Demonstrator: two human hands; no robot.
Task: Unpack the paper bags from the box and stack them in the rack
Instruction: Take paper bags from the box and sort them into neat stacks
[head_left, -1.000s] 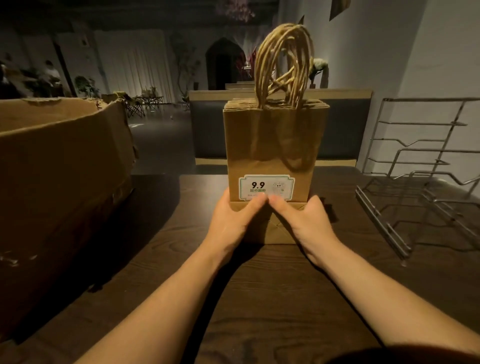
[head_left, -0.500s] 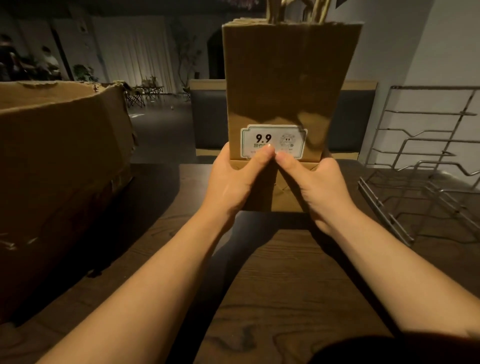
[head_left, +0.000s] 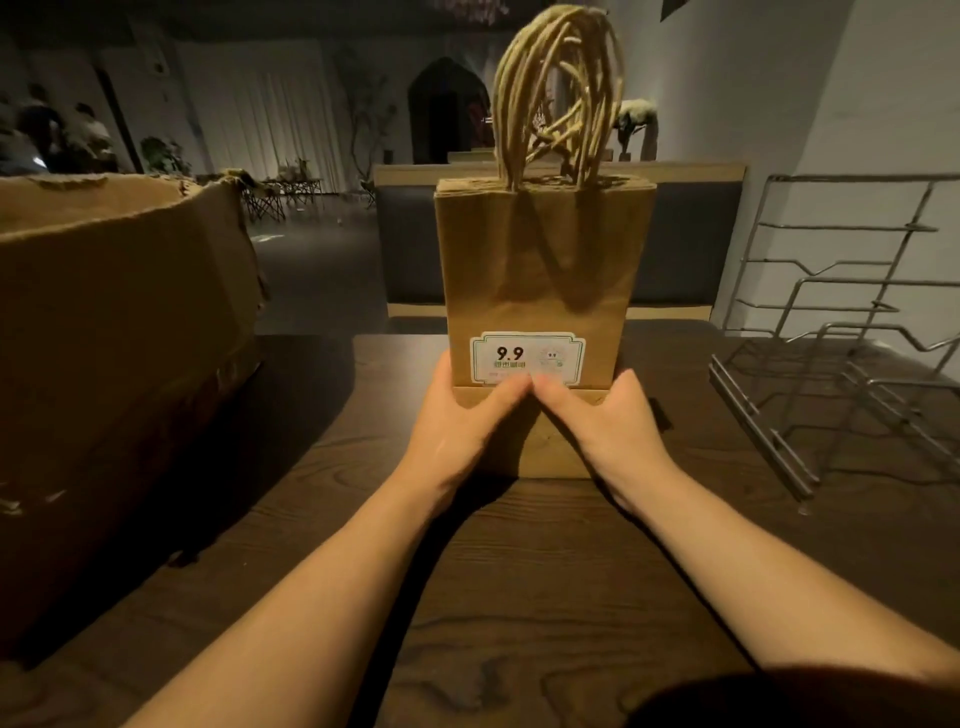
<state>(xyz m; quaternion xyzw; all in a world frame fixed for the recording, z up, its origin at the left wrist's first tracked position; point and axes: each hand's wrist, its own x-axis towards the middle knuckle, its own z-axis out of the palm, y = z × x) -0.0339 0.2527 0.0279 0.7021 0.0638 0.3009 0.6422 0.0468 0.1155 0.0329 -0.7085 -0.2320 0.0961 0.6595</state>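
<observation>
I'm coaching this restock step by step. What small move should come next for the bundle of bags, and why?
Probably carry the bundle of paper bags rightward toward the wire rack. Both the left hand and the right hand grip its base, it stands upright on the table, and the rack sits to its right.
</observation>
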